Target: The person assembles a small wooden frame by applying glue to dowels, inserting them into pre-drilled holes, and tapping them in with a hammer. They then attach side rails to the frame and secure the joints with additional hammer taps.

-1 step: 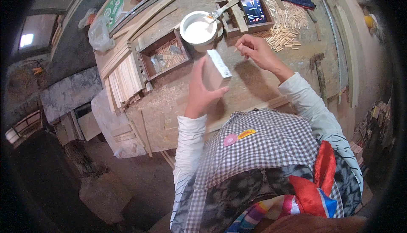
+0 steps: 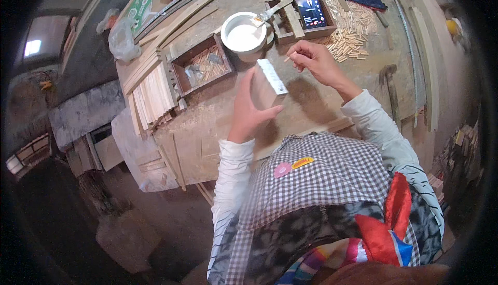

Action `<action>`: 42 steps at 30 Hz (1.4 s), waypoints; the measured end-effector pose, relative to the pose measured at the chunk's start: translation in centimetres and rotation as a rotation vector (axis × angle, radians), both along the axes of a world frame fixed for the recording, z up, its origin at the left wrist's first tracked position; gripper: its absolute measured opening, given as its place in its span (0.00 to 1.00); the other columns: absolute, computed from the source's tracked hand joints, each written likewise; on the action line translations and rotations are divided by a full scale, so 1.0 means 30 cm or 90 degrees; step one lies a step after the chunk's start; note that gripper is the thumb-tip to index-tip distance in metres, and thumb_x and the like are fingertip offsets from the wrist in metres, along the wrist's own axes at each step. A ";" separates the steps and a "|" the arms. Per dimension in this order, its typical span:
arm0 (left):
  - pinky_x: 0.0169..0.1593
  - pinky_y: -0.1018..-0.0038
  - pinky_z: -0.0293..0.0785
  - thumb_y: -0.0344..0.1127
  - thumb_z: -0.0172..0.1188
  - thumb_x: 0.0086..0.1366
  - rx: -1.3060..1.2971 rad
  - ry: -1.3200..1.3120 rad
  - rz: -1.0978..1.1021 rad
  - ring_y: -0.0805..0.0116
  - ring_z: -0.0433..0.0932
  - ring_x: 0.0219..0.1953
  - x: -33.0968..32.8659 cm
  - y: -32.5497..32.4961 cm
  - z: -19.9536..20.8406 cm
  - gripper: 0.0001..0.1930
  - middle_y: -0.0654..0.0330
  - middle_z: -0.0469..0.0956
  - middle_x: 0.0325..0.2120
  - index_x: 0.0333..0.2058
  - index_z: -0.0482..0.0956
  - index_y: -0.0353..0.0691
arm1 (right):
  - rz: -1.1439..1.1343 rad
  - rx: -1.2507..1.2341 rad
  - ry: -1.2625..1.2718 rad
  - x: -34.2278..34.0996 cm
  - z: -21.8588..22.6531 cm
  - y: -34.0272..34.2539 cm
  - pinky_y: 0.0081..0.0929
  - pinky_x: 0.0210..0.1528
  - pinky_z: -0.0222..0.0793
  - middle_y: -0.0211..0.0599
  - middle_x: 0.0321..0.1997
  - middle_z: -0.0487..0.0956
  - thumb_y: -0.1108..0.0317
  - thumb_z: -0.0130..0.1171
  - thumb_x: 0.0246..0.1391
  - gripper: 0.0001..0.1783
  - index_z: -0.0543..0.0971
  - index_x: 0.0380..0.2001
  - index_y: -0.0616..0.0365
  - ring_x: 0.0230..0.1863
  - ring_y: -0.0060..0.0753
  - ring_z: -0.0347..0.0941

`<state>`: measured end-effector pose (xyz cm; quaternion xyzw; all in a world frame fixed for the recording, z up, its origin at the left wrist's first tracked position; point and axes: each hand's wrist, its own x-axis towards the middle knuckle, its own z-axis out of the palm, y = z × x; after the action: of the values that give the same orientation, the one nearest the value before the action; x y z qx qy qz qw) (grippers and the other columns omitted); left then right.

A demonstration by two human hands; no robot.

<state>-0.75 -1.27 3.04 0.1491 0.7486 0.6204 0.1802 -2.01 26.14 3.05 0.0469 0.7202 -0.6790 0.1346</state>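
Note:
My left hand is wrapped round a wooden block, held tilted above the workbench. White glue coats its upper narrow face, and a small dark spot shows at the near end. To the right of the block, my right hand is closed in a pinch. A small pale wooden dowel sticks out from its fingertips, apart from the block. Just beyond the block stands a white bowl of white glue. A glue-covered brush rests across its right rim.
Loose wooden dowels are heaped at the far right, beside a phone on a wooden box. A hammer lies right of my arm. Left are an open box of small pieces and stacked wood strips.
The block in my left hand has shifted slightly to the right. My right hand has moved a little up and left, still pinching the dowel.

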 end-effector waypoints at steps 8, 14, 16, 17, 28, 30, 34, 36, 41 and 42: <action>0.69 0.57 0.62 0.46 0.81 0.37 -0.052 0.109 -0.030 0.46 0.68 0.65 0.034 0.032 0.047 0.59 0.45 0.68 0.63 0.68 0.61 0.32 | -0.045 0.010 0.078 0.043 0.183 -0.112 0.15 0.34 0.71 0.23 0.33 0.79 0.64 0.60 0.69 0.10 0.83 0.44 0.59 0.32 0.13 0.73; 0.68 0.55 0.62 0.43 0.79 0.36 -0.107 0.189 -0.031 0.43 0.69 0.63 0.045 0.040 0.056 0.57 0.44 0.69 0.62 0.67 0.63 0.32 | -0.074 0.071 0.102 0.059 0.201 -0.135 0.16 0.32 0.69 0.23 0.30 0.78 0.65 0.61 0.69 0.10 0.83 0.40 0.61 0.29 0.12 0.71; 0.68 0.55 0.62 0.42 0.79 0.35 -0.136 0.243 -0.031 0.43 0.69 0.63 0.050 0.041 0.054 0.57 0.44 0.70 0.61 0.67 0.63 0.33 | -0.058 0.123 0.129 0.061 0.204 -0.128 0.19 0.32 0.70 0.25 0.28 0.78 0.65 0.62 0.67 0.10 0.83 0.37 0.62 0.28 0.14 0.71; 0.67 0.54 0.61 0.42 0.79 0.35 -0.149 0.261 -0.032 0.43 0.69 0.62 0.054 0.046 0.052 0.57 0.45 0.70 0.60 0.67 0.63 0.33 | -0.045 0.150 0.139 0.063 0.210 -0.125 0.20 0.31 0.70 0.26 0.27 0.78 0.65 0.62 0.66 0.10 0.82 0.35 0.62 0.28 0.16 0.71; 0.67 0.55 0.62 0.40 0.77 0.36 -0.227 0.236 0.007 0.45 0.70 0.63 0.137 0.117 0.045 0.55 0.45 0.71 0.60 0.67 0.63 0.33 | -0.053 0.100 0.169 0.106 -0.014 0.042 0.26 0.36 0.73 0.39 0.33 0.79 0.60 0.69 0.59 0.16 0.80 0.43 0.60 0.32 0.27 0.75; 0.68 0.57 0.63 0.40 0.77 0.37 -0.216 0.197 0.021 0.45 0.70 0.63 0.148 0.116 0.051 0.55 0.46 0.70 0.61 0.68 0.62 0.33 | -0.091 0.255 0.099 0.092 -0.100 0.240 0.25 0.44 0.76 0.35 0.45 0.81 0.63 0.70 0.59 0.25 0.76 0.57 0.60 0.43 0.26 0.78; 0.66 0.59 0.65 0.40 0.78 0.39 -0.221 0.148 0.034 0.47 0.70 0.62 0.172 0.099 0.069 0.54 0.45 0.69 0.60 0.67 0.62 0.32 | -0.234 0.701 0.046 0.158 -0.281 0.627 0.40 0.46 0.75 0.45 0.42 0.81 0.69 0.69 0.54 0.19 0.77 0.48 0.59 0.42 0.43 0.79; 0.66 0.59 0.65 0.40 0.78 0.39 -0.236 0.136 0.033 0.47 0.70 0.62 0.184 0.102 0.075 0.54 0.45 0.69 0.59 0.66 0.62 0.32 | -0.161 0.652 0.014 0.190 -0.358 0.742 0.42 0.44 0.73 0.49 0.40 0.80 0.71 0.67 0.54 0.15 0.76 0.44 0.59 0.41 0.47 0.78; 0.64 0.57 0.67 0.42 0.81 0.39 -0.208 0.138 0.057 0.44 0.72 0.59 0.198 0.138 0.086 0.53 0.45 0.72 0.56 0.64 0.64 0.32 | -0.072 0.561 0.047 0.211 -0.438 0.793 0.44 0.42 0.69 0.51 0.34 0.77 0.74 0.62 0.55 0.09 0.74 0.39 0.61 0.38 0.55 0.74; 0.64 0.57 0.66 0.42 0.80 0.39 -0.220 0.139 0.053 0.44 0.72 0.59 0.202 0.144 0.092 0.53 0.45 0.71 0.56 0.64 0.64 0.32 | -0.063 0.542 0.025 0.209 -0.430 0.789 0.44 0.42 0.69 0.51 0.34 0.77 0.75 0.61 0.55 0.09 0.74 0.39 0.61 0.38 0.55 0.74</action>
<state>5.32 3.06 5.81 0.1511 0.8644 0.4701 0.0950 4.26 49.82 -9.86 0.1198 0.9356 -0.3273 0.0564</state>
